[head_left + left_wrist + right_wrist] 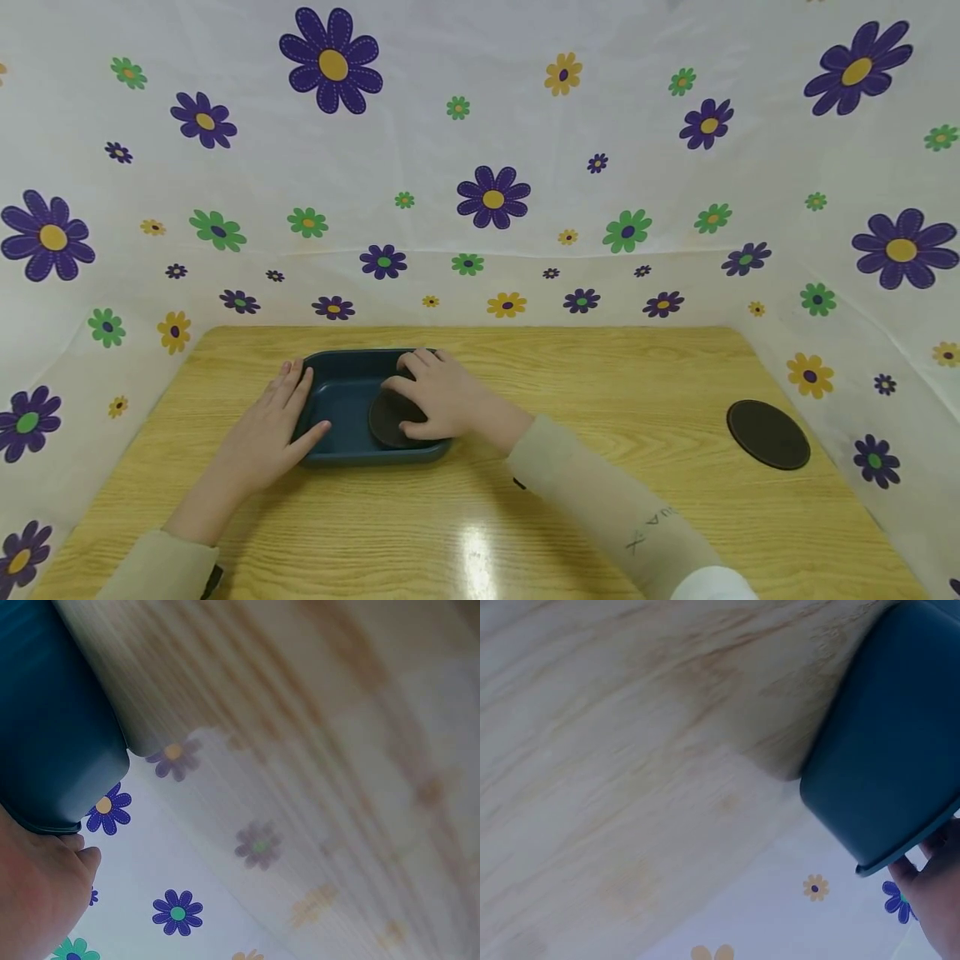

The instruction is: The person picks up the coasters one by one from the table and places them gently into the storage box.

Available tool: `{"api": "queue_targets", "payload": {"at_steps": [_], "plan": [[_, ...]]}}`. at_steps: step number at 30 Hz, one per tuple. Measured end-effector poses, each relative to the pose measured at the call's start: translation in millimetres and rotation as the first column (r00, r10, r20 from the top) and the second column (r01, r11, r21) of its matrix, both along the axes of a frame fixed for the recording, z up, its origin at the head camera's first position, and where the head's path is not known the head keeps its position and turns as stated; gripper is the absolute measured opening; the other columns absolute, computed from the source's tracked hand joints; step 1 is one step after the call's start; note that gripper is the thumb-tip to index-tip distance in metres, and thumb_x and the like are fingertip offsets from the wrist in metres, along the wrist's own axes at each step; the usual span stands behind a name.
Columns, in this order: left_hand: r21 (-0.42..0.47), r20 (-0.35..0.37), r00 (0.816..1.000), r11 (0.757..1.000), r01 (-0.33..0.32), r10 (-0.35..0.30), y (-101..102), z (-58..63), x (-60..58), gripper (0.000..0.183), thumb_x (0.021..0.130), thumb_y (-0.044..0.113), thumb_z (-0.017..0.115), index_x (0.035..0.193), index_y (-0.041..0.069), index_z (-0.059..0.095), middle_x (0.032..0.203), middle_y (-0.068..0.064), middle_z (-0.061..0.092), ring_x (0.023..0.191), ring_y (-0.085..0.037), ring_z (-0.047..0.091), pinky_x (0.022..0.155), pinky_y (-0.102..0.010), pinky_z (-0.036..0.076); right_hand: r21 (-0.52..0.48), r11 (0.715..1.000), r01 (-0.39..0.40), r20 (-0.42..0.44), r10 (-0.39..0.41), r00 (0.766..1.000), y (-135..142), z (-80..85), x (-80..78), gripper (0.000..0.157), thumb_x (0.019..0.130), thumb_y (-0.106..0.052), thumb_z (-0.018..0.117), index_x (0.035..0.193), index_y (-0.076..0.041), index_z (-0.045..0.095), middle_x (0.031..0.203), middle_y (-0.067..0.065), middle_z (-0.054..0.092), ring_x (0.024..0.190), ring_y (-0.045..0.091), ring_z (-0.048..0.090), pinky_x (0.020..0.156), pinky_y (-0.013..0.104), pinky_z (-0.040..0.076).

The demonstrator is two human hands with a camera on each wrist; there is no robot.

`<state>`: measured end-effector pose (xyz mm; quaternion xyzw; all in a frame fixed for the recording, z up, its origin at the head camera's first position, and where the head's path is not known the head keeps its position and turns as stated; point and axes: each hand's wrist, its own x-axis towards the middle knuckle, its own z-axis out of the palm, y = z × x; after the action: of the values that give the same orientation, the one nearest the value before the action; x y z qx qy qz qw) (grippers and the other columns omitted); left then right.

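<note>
One wood-grained surface [585, 400]; one blue tray [336, 415], left of centre, containing one disc; two hands: left hand [270, 433] against the tray's left rim, fingers straight, thumb wide; right hand [447, 395] bent over the inner disc [386, 421], tray's right end, grip cannot be told; second dark disc [768, 434] well apart, right side.

The right hand [444, 398] partly hides the dark disc [387, 419] and the right end of the blue tray [367, 458]. Left wrist view: left hand [41, 892] and tray are cropped at the left edge; tabletop [187, 675] blurred.
</note>
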<state>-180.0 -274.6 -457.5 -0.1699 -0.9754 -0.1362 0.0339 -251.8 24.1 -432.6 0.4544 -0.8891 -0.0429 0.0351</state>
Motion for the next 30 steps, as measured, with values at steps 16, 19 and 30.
{"api": "queue_targets", "payload": {"at_steps": [16, 19, 30], "plan": [[-0.003, 0.012, 1.000, 1.000, -0.003, 0.003, -0.5, -0.3, -0.9, 0.090, 0.106, 0.050, 0.058, 0.166, -0.007, 0.021, 0.176, -0.028, 0.015, 0.165, -0.046, 0.013, 0.131, -0.064, 0.023, -0.046, 0.998, 0.039, 0.052, -0.037, 0.998, 29.5, 11.0, -9.1, 0.059, 0.102, -0.051, 0.061, 0.154, -0.025, 0.052, 0.154, 0.008, 0.051, 0.143, 0.026, 0.048, 0.118, 0.049, 0.046], [0.006, 0.016, 1.000, 1.000, 0.000, 0.000, -1.3, -0.4, -0.8, 0.090, 0.107, 0.050, 0.057, 0.166, -0.007, 0.021, 0.176, -0.029, 0.015, 0.165, -0.046, 0.012, 0.133, -0.063, 0.020, -0.073, 0.996, 0.051, 0.079, -0.045, 0.996, 37.3, 11.9, -11.8, 0.058, 0.102, -0.048, 0.063, 0.153, -0.023, 0.053, 0.153, 0.010, 0.052, 0.142, 0.028, 0.048, 0.120, 0.051, 0.044], [0.000, 0.014, 1.000, 1.000, 0.002, -0.002, -1.9, -1.6, -0.9, 0.090, 0.107, 0.052, 0.056, 0.166, -0.006, 0.021, 0.176, -0.028, 0.015, 0.165, -0.046, 0.012, 0.133, -0.062, 0.019, -0.126, 0.982, 0.143, 0.137, -0.125, 0.983, 69.5, 10.1, -17.3, 0.055, 0.104, -0.043, 0.062, 0.153, -0.020, 0.055, 0.151, 0.013, 0.051, 0.143, 0.032, 0.047, 0.124, 0.053, 0.040]]}}
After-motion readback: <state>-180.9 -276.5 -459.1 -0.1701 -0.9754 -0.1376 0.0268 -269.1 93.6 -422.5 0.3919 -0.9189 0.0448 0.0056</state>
